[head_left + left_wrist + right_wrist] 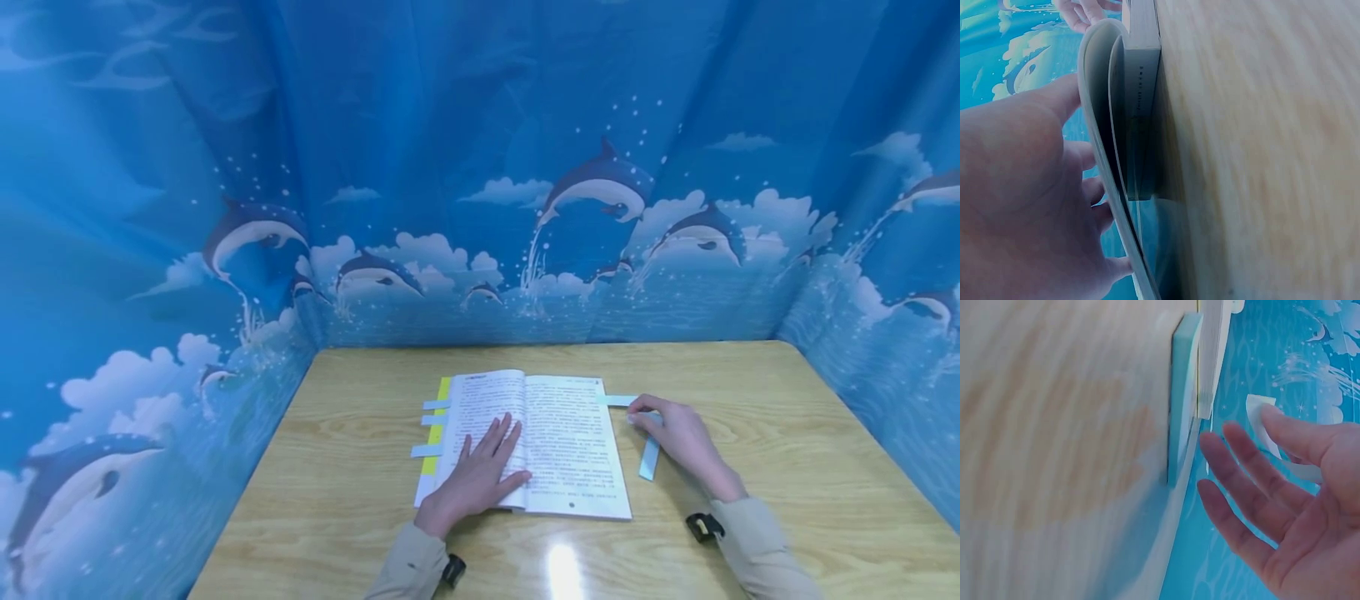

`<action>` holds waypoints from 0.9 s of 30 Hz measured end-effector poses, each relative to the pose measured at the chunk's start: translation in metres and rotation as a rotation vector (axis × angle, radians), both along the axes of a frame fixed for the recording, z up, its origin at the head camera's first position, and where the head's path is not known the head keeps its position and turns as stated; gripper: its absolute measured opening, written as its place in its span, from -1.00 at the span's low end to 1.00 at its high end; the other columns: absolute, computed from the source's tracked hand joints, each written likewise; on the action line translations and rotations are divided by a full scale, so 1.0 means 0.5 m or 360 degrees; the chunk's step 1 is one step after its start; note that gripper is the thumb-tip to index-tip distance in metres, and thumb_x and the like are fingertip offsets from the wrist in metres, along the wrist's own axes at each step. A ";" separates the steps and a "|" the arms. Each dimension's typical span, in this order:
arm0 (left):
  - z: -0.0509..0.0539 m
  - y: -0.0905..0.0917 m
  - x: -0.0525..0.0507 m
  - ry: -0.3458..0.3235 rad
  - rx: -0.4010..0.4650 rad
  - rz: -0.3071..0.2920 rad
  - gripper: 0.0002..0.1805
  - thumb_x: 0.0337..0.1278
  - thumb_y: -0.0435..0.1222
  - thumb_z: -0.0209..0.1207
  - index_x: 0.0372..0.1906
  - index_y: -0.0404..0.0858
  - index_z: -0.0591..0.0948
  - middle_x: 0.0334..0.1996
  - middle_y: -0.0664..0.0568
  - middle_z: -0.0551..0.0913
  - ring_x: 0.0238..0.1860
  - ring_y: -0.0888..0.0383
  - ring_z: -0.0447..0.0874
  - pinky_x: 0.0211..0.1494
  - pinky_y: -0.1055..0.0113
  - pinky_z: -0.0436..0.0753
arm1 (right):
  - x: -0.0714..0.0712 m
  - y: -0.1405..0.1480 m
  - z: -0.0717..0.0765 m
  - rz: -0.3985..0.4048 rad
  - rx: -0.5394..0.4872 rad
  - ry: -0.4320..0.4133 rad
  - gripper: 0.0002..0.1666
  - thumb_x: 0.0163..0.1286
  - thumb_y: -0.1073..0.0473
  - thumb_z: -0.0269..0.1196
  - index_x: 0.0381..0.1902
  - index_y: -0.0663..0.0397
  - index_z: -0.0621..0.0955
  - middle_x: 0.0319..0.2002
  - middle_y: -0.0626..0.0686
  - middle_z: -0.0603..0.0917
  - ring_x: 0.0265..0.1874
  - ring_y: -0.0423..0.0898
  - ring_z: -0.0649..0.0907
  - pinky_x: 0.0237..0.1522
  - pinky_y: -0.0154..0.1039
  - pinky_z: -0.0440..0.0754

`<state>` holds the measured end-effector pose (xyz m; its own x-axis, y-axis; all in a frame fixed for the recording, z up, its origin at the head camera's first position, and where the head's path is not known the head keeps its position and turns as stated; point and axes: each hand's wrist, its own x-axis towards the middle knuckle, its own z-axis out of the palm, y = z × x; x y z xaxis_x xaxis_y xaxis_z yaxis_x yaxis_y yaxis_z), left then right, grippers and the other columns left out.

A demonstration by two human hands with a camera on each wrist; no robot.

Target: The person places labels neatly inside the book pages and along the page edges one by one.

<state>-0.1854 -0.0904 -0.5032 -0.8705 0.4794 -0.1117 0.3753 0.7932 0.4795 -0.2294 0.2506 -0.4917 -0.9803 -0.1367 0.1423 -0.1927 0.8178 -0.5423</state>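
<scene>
Beige sleeves [408, 562] nearest, left hand [478, 477] flat with fingers spread, its grip holding nothing, on the left page of the open book [558, 450] mid-table [330, 500]. Light-blue pad [649, 460] lies right of the book, by the right hand [681, 432], its grip pinched on a pale strip [1255, 415]. Further back, another strip [617, 401] juts off the right page; blue dolphin curtain [420, 150] behind.

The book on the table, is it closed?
No, the book lies open, its printed pages facing up and the left hand resting on it.
</scene>
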 end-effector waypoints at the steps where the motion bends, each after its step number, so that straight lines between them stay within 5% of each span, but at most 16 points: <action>1: 0.000 0.000 -0.001 0.0000 0.0001 0.0001 -0.16 0.51 0.17 -0.07 0.65 -0.10 -0.04 0.66 0.00 -0.19 0.64 -0.01 -0.22 0.58 -0.29 -0.16 | -0.003 -0.005 0.000 -0.0004 -0.0011 0.0005 -0.82 0.46 0.12 0.29 -0.10 0.05 0.74 -0.21 0.13 0.77 -0.18 0.15 0.71 -0.07 0.10 0.63; 4: 0.000 -0.001 -0.001 -0.0008 0.0002 0.0002 -0.16 0.51 0.17 -0.07 0.65 -0.10 -0.04 0.66 0.01 -0.19 0.64 -0.01 -0.22 0.58 -0.29 -0.16 | -0.011 -0.017 -0.003 -0.0024 -0.0035 0.0029 -0.82 0.42 0.14 0.33 -0.13 0.09 0.75 -0.05 0.21 0.76 0.05 0.27 0.66 0.11 0.26 0.56; 8: 0.000 -0.001 -0.001 -0.0021 0.0010 0.0001 -0.16 0.51 0.17 -0.08 0.65 -0.09 -0.04 0.66 0.00 -0.20 0.64 -0.01 -0.23 0.58 -0.29 -0.17 | -0.023 -0.035 -0.004 -0.0028 -0.0058 0.0005 -0.81 0.40 0.12 0.35 -0.16 0.10 0.77 -0.07 0.21 0.77 0.03 0.27 0.67 0.11 0.25 0.56; 17: 0.003 0.000 0.002 -0.0007 0.0003 0.0005 -0.17 0.51 0.15 -0.06 0.65 -0.12 -0.02 0.66 -0.02 -0.18 0.64 -0.03 -0.21 0.57 -0.30 -0.15 | -0.037 -0.063 -0.002 -0.0047 -0.0039 -0.0114 -0.84 0.36 0.12 0.39 -0.18 0.06 0.77 -0.20 0.08 0.79 -0.26 -0.01 0.68 -0.22 -0.07 0.59; 27: 0.002 0.000 0.000 0.0005 -0.0002 0.0002 -0.16 0.51 0.15 -0.06 0.65 -0.11 -0.03 0.66 -0.02 -0.18 0.64 -0.04 -0.21 0.57 -0.31 -0.15 | -0.043 -0.069 0.004 -0.0083 0.0004 -0.0297 -0.84 0.32 0.12 0.42 -0.24 0.10 0.76 -0.28 0.03 0.75 -0.31 -0.05 0.62 -0.26 -0.13 0.52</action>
<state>-0.1854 -0.0903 -0.5021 -0.8714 0.4783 -0.1092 0.3760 0.7941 0.4775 -0.2511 0.2159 -0.4895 -0.9954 -0.0853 -0.0429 -0.0465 0.8252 -0.5629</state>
